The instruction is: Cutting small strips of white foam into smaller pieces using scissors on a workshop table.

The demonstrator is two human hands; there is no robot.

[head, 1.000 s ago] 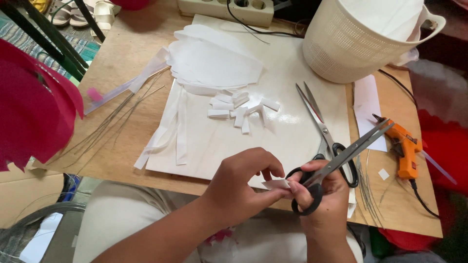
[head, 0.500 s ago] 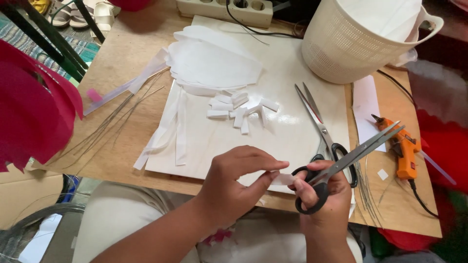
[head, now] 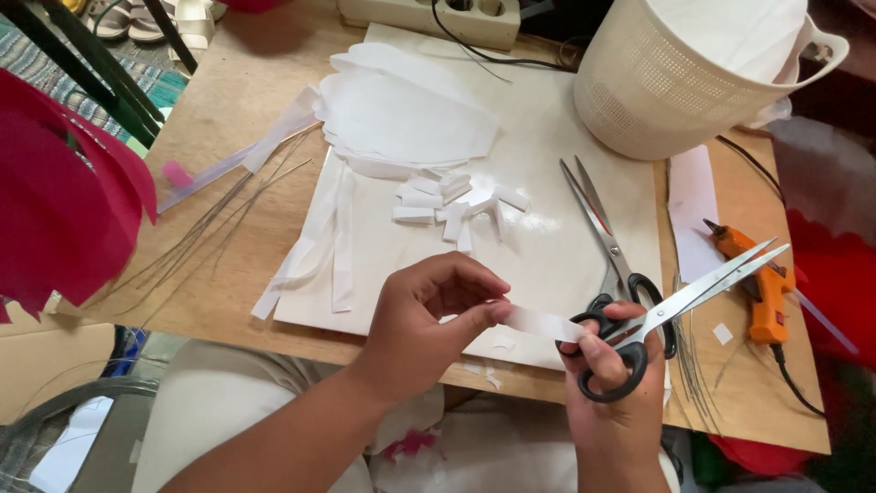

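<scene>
Wooden tabletop [head: 228, 119], left hand [head: 424, 319] fingers pinching white paper strip [head: 540, 322], right hand [head: 611, 383] gripping steel scissors [head: 680, 306]

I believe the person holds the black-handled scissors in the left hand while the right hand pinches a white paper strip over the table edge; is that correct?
Not quite: the hands are swapped. In the head view, the right hand holds the black-handled scissors, and the left hand pinches the white paper strip over the table edge. The rest stands.
</scene>
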